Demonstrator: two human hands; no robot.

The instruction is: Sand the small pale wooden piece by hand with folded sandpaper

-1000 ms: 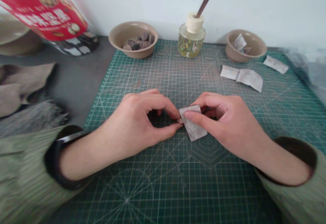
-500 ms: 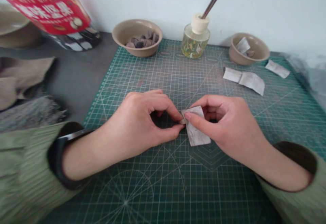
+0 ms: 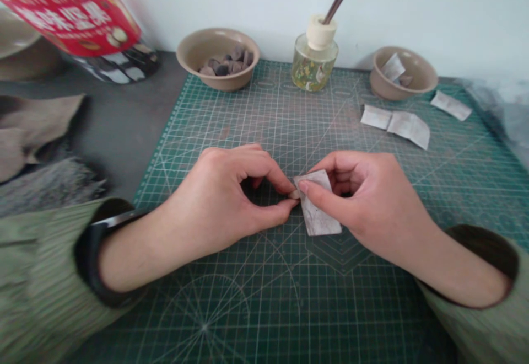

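Note:
Between the thumb and index finger of my left hand (image 3: 243,193) is a small light-brown piece (image 3: 294,194), mostly hidden by fingertips; its kind I cannot make out. My right hand (image 3: 359,193) pinches a whitish-grey square of worn sandpaper (image 3: 322,218), thumb on top and fingers behind. The sandpaper's upper left edge meets the small piece, just above the green cutting mat (image 3: 231,309). More pieces of the same grey paper (image 3: 407,127) lie on the mat at the back right.
A tan bowl (image 3: 188,49) of small brownish, stone-like lumps stands at the back, beside a reed diffuser bottle (image 3: 314,66). A smaller bowl (image 3: 427,77) at right holds paper and a lump. On the left are a red nut packet (image 3: 74,16), brown cloth (image 3: 53,116) and a grey fuzzy cloth (image 3: 61,185).
The camera view has shifted slightly. Both hands keep the same grip, with the small piece and the sandpaper in nearly the same position against each other.

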